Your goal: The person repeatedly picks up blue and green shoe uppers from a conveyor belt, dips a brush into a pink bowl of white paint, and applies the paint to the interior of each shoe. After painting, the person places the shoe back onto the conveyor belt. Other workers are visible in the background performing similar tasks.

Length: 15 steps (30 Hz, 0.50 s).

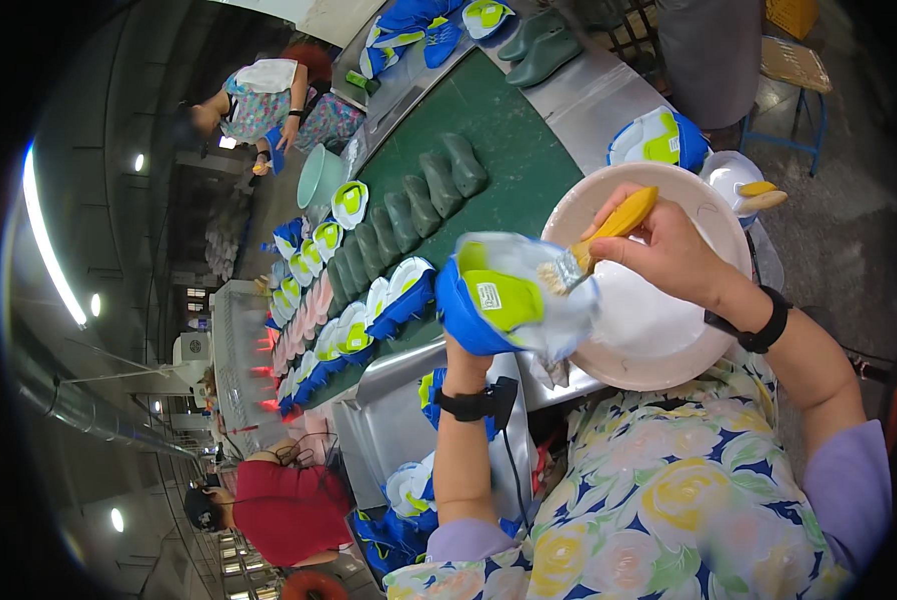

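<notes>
The blue-and-white shoe upper with a lime-green lining (484, 312) is held in the air, its right side overlapping the left rim of the round, pale pink basin (634, 379). To my right, the basin's edge sits close by my forearm; beyond the upper, a stretch of smooth green table (517, 120) separates the basin from the dark, rounded shoe lasts (441, 184).

My left grip (463, 362) has hold of the upper from beneath; its fingers are hidden, so I cannot tell how tightly they close. My right grip (669, 252) is curled closed around the yellow-handled brush (624, 214), its pale bristles angled down at the upper's white fabric.

That fabric looks soft, partly blurred; the basin holds smooth white contents (634, 325). Farther out, more blue, white and lime uppers (399, 295) line the near side of the lasts, and a small white pot (729, 178) carrying yellow-handled brushes stands beyond the basin.
</notes>
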Tool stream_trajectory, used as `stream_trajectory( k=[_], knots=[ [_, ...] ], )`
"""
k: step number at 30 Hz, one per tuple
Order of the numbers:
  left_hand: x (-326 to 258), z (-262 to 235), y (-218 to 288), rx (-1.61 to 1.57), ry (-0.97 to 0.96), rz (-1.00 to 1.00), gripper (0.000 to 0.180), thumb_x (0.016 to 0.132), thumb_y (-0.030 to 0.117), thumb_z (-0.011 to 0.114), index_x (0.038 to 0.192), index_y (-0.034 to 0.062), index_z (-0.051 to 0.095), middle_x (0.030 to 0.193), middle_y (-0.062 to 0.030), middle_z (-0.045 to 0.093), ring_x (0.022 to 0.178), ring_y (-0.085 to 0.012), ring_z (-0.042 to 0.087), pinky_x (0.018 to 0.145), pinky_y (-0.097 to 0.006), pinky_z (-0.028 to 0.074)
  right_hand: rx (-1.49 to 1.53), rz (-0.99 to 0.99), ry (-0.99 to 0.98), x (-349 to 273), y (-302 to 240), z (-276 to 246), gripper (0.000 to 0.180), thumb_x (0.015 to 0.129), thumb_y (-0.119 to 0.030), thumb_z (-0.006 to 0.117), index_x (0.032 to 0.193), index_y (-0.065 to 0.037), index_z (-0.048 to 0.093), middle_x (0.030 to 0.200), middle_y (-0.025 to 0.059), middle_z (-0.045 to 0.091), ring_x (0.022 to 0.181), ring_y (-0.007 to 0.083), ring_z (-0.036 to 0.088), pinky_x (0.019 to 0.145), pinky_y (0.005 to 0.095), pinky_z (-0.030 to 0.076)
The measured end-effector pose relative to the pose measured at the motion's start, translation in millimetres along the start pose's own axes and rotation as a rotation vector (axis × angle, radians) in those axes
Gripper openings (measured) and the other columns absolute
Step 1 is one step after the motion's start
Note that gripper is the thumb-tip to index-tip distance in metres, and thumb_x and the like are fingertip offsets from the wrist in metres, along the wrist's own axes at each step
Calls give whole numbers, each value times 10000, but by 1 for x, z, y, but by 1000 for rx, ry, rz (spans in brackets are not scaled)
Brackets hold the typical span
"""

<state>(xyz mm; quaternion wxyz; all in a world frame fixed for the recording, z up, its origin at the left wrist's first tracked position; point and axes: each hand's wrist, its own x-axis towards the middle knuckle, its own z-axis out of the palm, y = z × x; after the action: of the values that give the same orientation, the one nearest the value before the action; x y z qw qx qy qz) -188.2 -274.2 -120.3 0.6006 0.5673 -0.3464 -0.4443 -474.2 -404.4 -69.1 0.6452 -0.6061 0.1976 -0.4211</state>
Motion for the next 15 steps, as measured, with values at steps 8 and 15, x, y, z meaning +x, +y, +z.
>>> stream_trajectory(
  k=[8,15],
  knots=[
    [-35,33,-43,-673,-353,-490,513,1064,364,452,1485,72,438,1395,-166,584,1226,-296,624,1038,-437,539,-311,-671,-447,7,1,21,171,922,-167,712,1047,-94,621,1024,75,684,963,304,667,841,395,536],
    [-24,52,-41,-596,-264,-403,524,1066,394,442,1480,74,445,1377,-162,595,1192,-303,642,1019,-439,549,-561,-419,-429,40,9,2,208,922,-200,704,1021,-81,566,925,129,683,876,354,681,762,418,536]
  ],
)
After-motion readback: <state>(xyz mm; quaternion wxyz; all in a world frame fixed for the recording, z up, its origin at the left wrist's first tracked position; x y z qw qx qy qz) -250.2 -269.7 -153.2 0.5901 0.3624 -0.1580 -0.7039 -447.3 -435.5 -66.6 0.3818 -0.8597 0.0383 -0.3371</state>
